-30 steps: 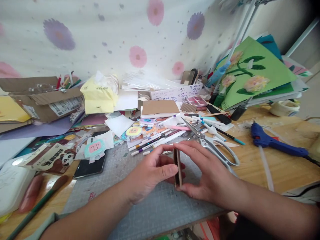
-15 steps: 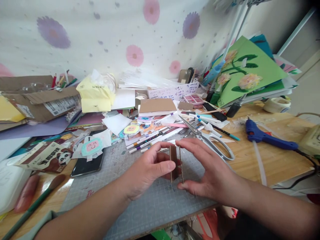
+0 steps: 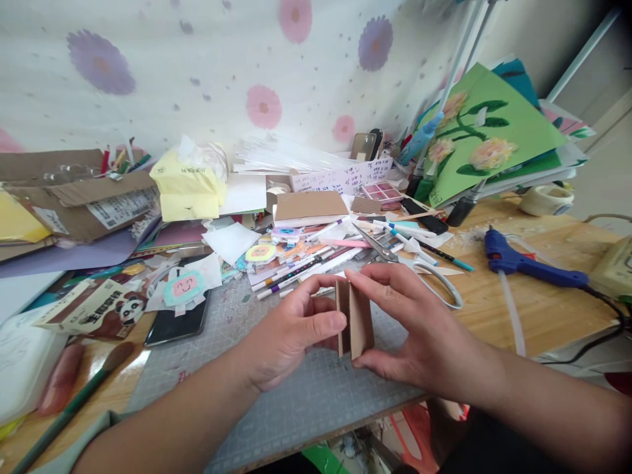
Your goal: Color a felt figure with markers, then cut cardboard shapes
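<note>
Above the grey cutting mat I hold brown cardboard upright in both hands. My left hand pinches a narrow cardboard piece, thumb on the near face and fingers behind. In my right hand is a flat cardboard piece, its top edge under the fingertips and its bottom edge on the thumb. The two pieces stand side by side, nearly parallel, with a thin dark gap between them. Whether they touch at the back is hidden.
Scissors lie just beyond my right hand, beside several pens. A blue glue gun rests on the wooden table at right. To the left are a black phone, a panda-printed box and a long green-handled brush.
My right hand has turned its cardboard piece, so the broad face now shows instead of the thin edge. The two pieces are closer together. The view has shifted slightly.
</note>
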Motion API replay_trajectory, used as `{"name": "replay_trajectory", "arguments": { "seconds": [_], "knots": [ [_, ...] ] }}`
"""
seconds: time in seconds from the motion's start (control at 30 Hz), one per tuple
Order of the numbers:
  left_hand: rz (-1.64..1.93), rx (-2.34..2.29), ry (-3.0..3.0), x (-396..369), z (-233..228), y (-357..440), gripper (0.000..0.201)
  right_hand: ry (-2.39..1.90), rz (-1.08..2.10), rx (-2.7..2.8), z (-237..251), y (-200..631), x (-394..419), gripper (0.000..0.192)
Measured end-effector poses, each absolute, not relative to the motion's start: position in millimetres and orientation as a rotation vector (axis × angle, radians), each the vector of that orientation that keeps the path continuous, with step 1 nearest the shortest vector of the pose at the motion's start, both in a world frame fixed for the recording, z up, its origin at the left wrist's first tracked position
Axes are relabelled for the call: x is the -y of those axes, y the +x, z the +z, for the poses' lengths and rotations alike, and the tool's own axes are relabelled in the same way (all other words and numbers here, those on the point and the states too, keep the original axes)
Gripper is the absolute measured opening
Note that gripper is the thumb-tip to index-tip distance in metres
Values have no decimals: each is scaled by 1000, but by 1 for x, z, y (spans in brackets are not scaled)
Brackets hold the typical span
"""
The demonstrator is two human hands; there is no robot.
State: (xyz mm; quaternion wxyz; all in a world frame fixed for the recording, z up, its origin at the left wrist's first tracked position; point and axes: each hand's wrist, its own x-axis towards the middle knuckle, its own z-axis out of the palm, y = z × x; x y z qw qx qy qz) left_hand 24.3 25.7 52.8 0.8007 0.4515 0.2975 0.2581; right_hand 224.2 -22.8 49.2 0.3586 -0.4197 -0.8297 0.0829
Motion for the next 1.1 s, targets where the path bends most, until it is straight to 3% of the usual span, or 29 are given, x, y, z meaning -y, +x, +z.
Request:
{"name": "replay_trajectory", "arguments": {
  "seconds": [0.3,0.5,0.87,1.1],
  "knots": [
    [701,-657,948,-28,50,23,45,-1316,20,2228,52,232,18,70],
    [634,-565,894,-23,52,25,40,-938,193,2056,66,220,26,25],
    [550,-494,851,-15,55,28,43,-747,525,1816,72,202,19,21],
    [555,-507,825,-12,54,29,43,-758,502,1804,72,200,22,20]
  ]
}}
